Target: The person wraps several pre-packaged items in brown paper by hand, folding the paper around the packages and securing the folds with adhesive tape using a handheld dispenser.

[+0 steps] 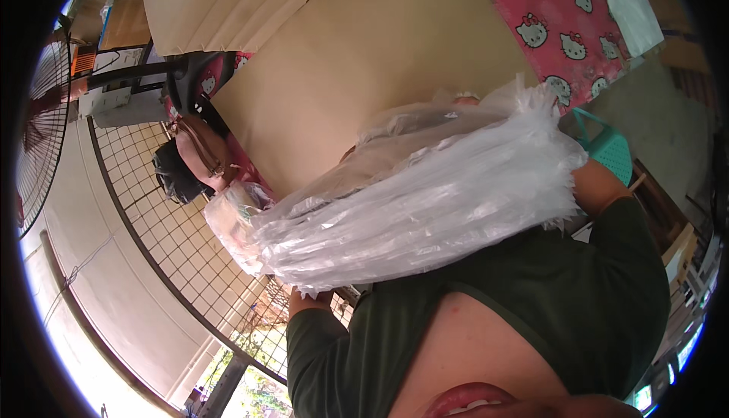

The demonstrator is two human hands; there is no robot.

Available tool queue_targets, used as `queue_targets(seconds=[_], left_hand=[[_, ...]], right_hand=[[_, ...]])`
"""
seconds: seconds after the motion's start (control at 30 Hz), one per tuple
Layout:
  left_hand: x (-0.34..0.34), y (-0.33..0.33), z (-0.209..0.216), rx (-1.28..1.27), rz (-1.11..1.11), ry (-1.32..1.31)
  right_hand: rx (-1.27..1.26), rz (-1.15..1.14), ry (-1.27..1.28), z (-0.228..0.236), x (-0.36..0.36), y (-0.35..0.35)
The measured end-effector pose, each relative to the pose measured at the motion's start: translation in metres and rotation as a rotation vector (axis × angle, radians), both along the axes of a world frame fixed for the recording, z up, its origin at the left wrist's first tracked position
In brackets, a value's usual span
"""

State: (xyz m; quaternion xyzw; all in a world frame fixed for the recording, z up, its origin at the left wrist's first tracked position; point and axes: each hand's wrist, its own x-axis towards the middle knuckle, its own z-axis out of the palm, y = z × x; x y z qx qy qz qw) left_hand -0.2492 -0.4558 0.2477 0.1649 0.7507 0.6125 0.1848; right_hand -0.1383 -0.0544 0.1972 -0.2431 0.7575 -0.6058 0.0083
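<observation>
- White, see-through plastic sheeting [433,209], gathered into a long crinkled bundle, stretches across the middle of the frame, slanting from lower left up to the right, in front of the person's dark green shirt [562,289].
- Right forearm [600,188] bare below its sleeve, entering at the right of centre and pointing up and inward until the ragged end of the bundle covers it.
- Of the right hand [465,100], only a small patch of skin seems to show past the bundle's upper edge, right of centre; whether its fingers are spread or closed on the plastic, I cannot tell.
- Left forearm [310,301] bent at the elbow low in the centre-left, with a short bare stretch visible before it vanishes behind the lower edge of the bundle.
- The left hand lies out of sight or blurred behind the plastic; how wide or narrow its grip is cannot be told.
- Both arms are bent, with the bundle lying across them near the chest.
- Beyond, a tan sheet [364,61] fills the upper centre, over a pink patterned cloth [566,8] at upper right.
- Fanned tan sheets [235,8] lie at upper left; a brown pouch [201,148] sits at centre left.
</observation>
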Motion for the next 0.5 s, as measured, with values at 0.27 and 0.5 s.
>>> queue_targets(seconds=[0.27, 0.5], left_hand=[[-0.004, -0.009, 0.001, -0.012, -0.027, -0.025], [-0.005, -0.015, 0.001, -0.024, -0.073, -0.046]], right_hand=[[0.034, -0.008, -0.146, -0.102, -0.02, 0.012], [0.291, -0.095, -0.235, -0.158, -0.017, 0.011]])
